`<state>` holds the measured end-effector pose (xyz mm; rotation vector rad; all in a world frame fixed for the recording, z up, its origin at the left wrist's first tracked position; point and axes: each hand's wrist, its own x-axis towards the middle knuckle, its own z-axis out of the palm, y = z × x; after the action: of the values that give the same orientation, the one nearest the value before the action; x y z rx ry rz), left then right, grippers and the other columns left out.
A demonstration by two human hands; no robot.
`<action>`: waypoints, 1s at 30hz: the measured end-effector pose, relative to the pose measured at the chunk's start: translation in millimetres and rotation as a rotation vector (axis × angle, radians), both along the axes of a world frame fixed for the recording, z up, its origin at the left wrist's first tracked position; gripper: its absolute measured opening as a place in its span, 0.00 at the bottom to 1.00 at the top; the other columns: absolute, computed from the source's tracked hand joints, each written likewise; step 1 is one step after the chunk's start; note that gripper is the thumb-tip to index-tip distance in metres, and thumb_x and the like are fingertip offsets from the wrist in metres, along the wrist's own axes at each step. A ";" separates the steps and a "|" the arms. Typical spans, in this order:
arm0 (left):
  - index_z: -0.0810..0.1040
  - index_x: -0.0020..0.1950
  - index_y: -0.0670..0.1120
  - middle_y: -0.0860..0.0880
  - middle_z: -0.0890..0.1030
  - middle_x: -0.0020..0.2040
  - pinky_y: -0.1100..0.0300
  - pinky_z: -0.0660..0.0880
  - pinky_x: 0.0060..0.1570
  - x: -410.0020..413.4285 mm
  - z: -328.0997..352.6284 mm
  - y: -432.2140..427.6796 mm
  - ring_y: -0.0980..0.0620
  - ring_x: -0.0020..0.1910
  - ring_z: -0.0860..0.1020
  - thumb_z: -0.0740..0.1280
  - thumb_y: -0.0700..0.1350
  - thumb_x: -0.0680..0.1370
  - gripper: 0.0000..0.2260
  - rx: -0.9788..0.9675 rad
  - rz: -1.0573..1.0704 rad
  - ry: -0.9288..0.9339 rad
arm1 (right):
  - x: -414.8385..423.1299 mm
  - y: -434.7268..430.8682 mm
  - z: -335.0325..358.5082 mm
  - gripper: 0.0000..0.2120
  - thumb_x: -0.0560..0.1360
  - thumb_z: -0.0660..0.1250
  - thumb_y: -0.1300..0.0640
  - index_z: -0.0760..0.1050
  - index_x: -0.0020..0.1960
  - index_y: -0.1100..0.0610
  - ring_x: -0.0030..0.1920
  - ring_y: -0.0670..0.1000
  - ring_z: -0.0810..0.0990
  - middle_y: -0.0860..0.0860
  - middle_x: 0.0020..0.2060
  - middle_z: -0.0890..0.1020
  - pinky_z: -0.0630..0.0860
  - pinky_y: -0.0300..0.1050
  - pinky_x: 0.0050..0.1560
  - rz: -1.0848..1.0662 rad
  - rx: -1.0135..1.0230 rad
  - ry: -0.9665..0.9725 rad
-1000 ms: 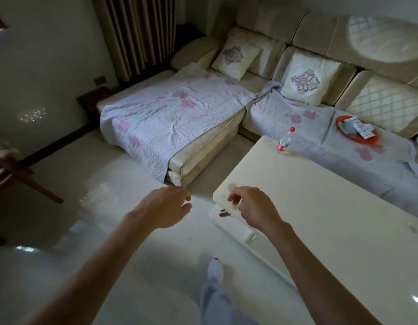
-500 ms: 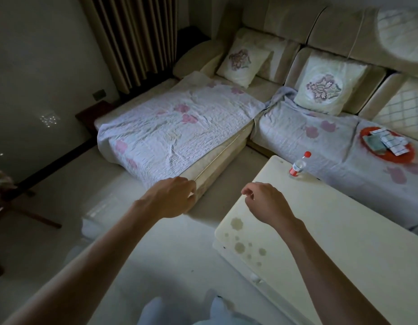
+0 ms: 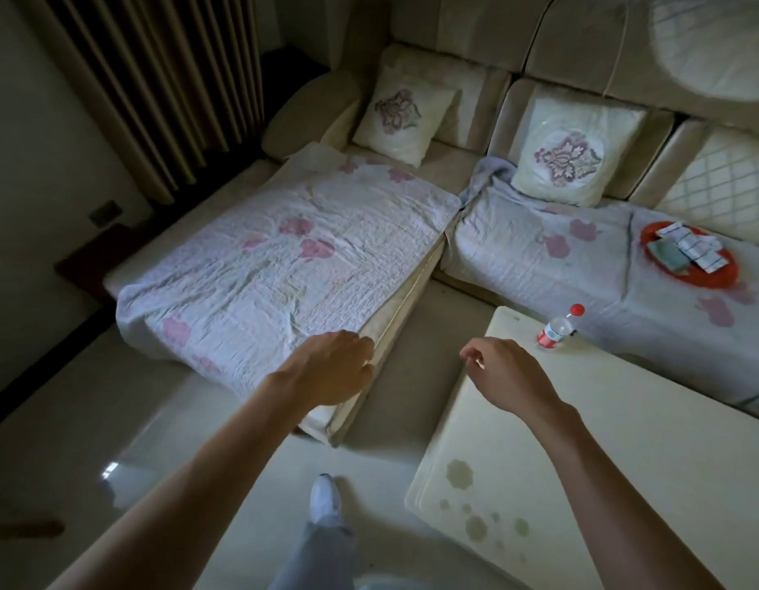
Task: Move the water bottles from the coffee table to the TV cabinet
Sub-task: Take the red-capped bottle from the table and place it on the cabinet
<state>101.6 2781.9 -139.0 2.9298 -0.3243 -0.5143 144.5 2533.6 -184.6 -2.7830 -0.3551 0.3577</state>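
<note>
A clear water bottle (image 3: 556, 332) with a red cap and red label stands upright near the far corner of the cream worktop (image 3: 633, 453), close to the sofa (image 3: 475, 49). The right hand (image 3: 503, 379) hovers over the worktop's left edge, short of the bottle, fingers loosely curled and empty. The left hand (image 3: 330, 368), equally relaxed and empty, hangs over the quilted sofa cover (image 3: 284, 266). A red tray (image 3: 709, 279) lies on the sofa beyond.

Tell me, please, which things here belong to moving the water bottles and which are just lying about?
For the job: water bottle, coffee table, left hand and right hand, both empty.
Lying about: orange tray with packets, two cushions, floral sofa covers, curtain.
</note>
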 end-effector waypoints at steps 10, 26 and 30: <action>0.78 0.58 0.43 0.45 0.82 0.55 0.52 0.79 0.51 126.5 13.7 45.2 0.46 0.51 0.82 0.58 0.50 0.81 0.15 -0.087 -0.211 -0.026 | 43.8 32.7 25.0 0.10 0.77 0.63 0.56 0.79 0.56 0.53 0.56 0.49 0.80 0.47 0.55 0.82 0.76 0.46 0.54 -0.284 -0.013 0.045; 0.78 0.58 0.46 0.45 0.82 0.56 0.49 0.76 0.57 252.0 -2.9 -54.7 0.46 0.54 0.80 0.58 0.51 0.80 0.14 -0.074 -0.395 0.071 | 116.7 -46.1 12.9 0.11 0.77 0.64 0.56 0.78 0.58 0.54 0.57 0.50 0.80 0.48 0.57 0.82 0.75 0.43 0.56 -0.545 0.029 0.077; 0.79 0.56 0.44 0.45 0.82 0.55 0.53 0.75 0.56 291.4 1.2 -96.5 0.47 0.54 0.80 0.58 0.50 0.81 0.15 -0.020 -0.429 0.078 | 152.2 -80.3 9.1 0.11 0.76 0.63 0.56 0.79 0.58 0.53 0.56 0.52 0.80 0.49 0.56 0.83 0.75 0.44 0.53 -0.615 0.073 0.052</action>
<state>393.0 2685.4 -137.8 2.8102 -0.9500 -0.6693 296.7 2453.3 -175.5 -2.6324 0.4841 0.2543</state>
